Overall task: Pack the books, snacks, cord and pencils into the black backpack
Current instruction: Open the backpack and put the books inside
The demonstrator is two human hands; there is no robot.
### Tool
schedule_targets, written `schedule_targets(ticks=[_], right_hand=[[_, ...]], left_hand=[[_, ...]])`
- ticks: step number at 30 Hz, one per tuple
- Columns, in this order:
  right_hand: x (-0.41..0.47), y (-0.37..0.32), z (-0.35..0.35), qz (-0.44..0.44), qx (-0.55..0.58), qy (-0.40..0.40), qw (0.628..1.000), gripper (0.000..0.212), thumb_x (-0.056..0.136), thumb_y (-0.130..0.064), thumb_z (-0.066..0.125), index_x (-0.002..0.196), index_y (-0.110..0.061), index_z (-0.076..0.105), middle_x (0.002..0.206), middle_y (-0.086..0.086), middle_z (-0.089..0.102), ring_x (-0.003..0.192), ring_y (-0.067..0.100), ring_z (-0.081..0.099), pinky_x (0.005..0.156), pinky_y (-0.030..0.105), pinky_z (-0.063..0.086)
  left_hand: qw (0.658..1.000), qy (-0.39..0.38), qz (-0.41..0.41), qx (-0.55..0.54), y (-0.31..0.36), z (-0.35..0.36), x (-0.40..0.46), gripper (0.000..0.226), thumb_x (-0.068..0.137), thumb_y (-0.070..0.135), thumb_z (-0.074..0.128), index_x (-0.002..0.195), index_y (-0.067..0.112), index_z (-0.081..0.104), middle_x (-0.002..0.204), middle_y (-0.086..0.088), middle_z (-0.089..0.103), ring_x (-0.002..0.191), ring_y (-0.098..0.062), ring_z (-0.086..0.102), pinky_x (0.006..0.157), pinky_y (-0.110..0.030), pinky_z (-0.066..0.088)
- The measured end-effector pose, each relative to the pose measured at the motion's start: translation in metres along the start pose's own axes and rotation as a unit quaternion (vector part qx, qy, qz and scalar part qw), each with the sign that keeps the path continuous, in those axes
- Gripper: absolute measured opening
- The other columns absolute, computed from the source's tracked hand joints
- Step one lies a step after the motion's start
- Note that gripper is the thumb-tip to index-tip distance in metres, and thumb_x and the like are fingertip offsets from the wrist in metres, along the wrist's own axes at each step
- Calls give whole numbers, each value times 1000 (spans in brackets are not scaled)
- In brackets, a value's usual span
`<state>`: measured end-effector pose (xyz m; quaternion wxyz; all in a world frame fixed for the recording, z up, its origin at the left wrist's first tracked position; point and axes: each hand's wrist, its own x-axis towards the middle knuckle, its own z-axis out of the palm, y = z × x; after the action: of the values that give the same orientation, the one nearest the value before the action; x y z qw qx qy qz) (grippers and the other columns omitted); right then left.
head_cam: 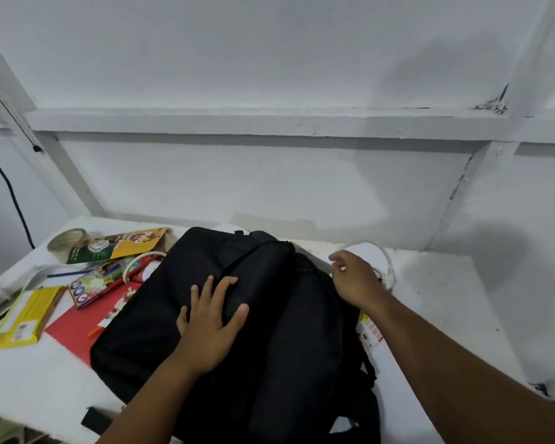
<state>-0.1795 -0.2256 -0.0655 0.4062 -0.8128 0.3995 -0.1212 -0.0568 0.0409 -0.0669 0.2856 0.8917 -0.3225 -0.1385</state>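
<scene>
The black backpack [269, 331] lies flat in the middle of the white table [39, 379]. My left hand [210, 325] presses flat on its front panel with fingers spread. My right hand [356, 280] hovers at the bag's upper right edge, fingers loosely bent, holding nothing I can make out. A white cord [385, 261] loops just behind that hand. Left of the bag lie a red book [77, 328], a coloured pencil box [100, 282], a yellow book [23, 318] and a yellow-green snack pack [119, 245].
A roll of tape [65, 241] stands at the back left. A second white cable [132, 267] curls beside the pencil box. A printed packet [370, 331] pokes out under the bag's right side. The white wall rises right behind the table.
</scene>
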Motion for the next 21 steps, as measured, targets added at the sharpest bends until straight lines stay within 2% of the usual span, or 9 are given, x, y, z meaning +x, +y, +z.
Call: schedule_targets(ticks=[5,8,11,13,15,17,18,20,21], right_hand=[[35,2,6,46,-69,-126,989,50,97,-20,45,147,-19,39,147,12,45,128,30,49,100,34,43],[51,-4,9,53,-171,-164,970,51,94,-29,45,143,-20,38,142,18,45,121,36,49,101,44,47],[63,-9,6,22,-227,-155,961,39,93,-35,51,124,-12,53,123,17,59,110,35,54,90,39,49],[67,-12,1,21,-181,-153,971,39,88,-46,60,98,-8,62,92,12,68,80,28,63,68,31,50],[70,-14,-5,19,-134,-163,977,44,84,-52,68,81,-9,60,70,6,63,58,21,58,52,25,42],[71,-14,-12,20,-125,-191,974,40,85,-47,70,82,-9,59,72,3,60,60,17,57,49,23,40],[70,-12,-14,35,-112,-208,971,36,88,-42,70,84,-8,60,75,4,62,63,17,61,49,23,46],[68,-5,-15,70,-57,-242,966,26,91,-32,70,85,-7,63,81,8,67,72,23,69,60,34,61],[67,-2,-14,81,-33,-248,965,22,92,-28,69,86,-7,63,85,10,68,77,27,71,68,40,63]], left_hand=[[1000,11,-20,11,-9,12,-2,74,79,84,20,147,56,15,166,18,2,153,-12,-12,121,-48,-5],[999,6,-31,15,-10,10,2,74,78,85,21,146,57,14,166,20,4,153,-10,-9,122,-48,-3],[999,10,-37,13,-11,12,2,73,79,85,23,146,58,15,165,22,6,153,-8,-7,122,-47,-3],[999,10,-41,14,-12,12,3,71,78,85,23,145,60,16,165,23,6,153,-7,-7,122,-46,-3],[999,8,-45,15,-12,12,4,66,78,85,24,140,65,17,164,24,7,153,-6,-6,121,-45,-2],[999,9,-46,14,-11,12,4,62,78,85,24,137,68,16,164,24,8,153,-6,-6,122,-45,-2],[999,10,-46,14,-11,12,4,62,78,85,24,136,68,16,164,24,8,153,-6,-5,122,-45,-1],[999,12,-46,13,-11,13,4,62,78,85,24,137,68,15,164,24,8,152,-5,-5,122,-45,-1],[999,13,-46,13,-11,13,4,61,78,84,25,136,69,15,164,25,8,152,-4,-5,122,-45,-1]])
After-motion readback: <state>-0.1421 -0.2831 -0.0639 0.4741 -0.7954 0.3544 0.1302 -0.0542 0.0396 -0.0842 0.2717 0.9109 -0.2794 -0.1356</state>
